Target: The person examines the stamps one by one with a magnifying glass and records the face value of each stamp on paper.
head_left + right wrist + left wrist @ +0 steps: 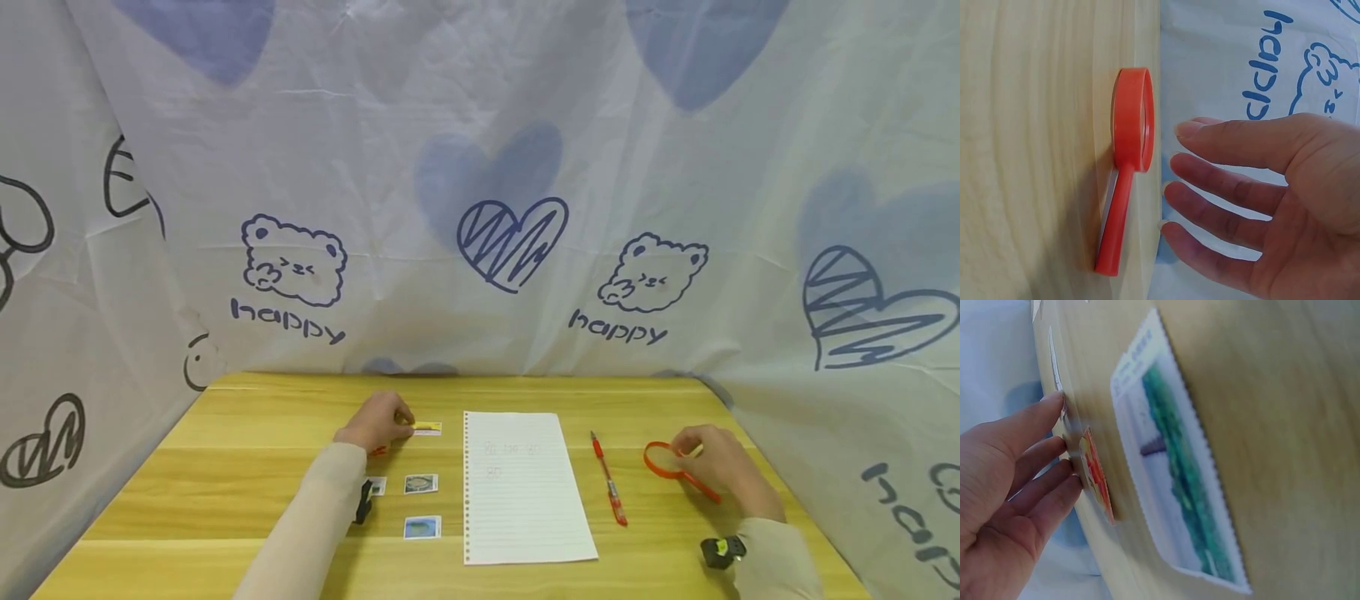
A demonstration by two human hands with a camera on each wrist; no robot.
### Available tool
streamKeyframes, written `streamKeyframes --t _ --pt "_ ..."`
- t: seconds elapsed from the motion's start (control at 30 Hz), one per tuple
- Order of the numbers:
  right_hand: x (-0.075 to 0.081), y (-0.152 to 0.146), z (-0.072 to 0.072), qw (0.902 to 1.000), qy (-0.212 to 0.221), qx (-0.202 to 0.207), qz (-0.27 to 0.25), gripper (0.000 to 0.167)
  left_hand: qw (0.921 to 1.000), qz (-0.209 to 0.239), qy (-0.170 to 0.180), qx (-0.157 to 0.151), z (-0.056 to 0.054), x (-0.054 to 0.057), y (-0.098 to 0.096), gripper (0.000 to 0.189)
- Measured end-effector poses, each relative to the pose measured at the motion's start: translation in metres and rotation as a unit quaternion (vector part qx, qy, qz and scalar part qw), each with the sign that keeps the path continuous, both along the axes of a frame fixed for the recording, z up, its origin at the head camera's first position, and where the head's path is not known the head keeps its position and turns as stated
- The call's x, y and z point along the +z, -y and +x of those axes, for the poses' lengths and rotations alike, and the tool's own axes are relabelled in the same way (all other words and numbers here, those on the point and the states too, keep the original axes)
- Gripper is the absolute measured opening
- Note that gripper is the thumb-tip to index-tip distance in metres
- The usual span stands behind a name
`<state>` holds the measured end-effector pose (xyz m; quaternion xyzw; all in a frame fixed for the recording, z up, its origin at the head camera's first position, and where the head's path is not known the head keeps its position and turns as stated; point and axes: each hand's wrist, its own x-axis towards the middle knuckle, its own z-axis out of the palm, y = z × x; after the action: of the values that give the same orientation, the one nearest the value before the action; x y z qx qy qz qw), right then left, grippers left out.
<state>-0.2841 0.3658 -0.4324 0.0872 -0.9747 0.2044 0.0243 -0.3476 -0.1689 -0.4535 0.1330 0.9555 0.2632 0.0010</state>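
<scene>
In the head view my left hand [378,422] is at the far left part of the table, its thumb and fingertips at the left edge of a yellow stamp [429,428]. The left wrist view shows that stamp [1055,369] nearly edge-on at the thumb tip. A red-orange stamp [1095,475] lies under the other fingers, and a green-and-white stamp [1172,462] lies nearer the wrist. My right hand [712,458] hovers beside a red magnifying glass [662,460], fingers loosely bent and apart from it in the right wrist view.
A lined sheet [525,500] with faint red writing lies mid-table. To its right is a red pen [609,483]. Left of the sheet lie a stamp with a round grey picture [422,483] and a blue-green stamp [422,527]. A printed cloth [405,317] hangs behind the table.
</scene>
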Motion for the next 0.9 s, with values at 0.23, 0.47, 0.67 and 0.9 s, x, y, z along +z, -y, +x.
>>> streamKeyframes --t 0.23,0.47,0.67,0.9 --pt "0.001 -0.004 0.002 0.9997 0.001 0.025 0.000 0.011 1.0000 0.004 0.002 0.003 0.000 -0.001 0.001 0.013" --pt "-0.004 -0.008 0.003 0.9994 0.024 0.022 -0.014 0.017 0.9999 0.011 0.004 0.002 -0.001 -0.002 0.001 0.013" --pt "-0.007 -0.011 0.000 0.9988 0.044 0.019 -0.012 0.018 0.9999 0.015 0.006 0.002 -0.002 -0.002 0.002 0.013" --pt "-0.011 -0.012 0.000 0.9986 0.048 0.012 -0.018 0.019 0.9998 0.015 0.012 0.001 -0.001 -0.002 0.002 0.014"
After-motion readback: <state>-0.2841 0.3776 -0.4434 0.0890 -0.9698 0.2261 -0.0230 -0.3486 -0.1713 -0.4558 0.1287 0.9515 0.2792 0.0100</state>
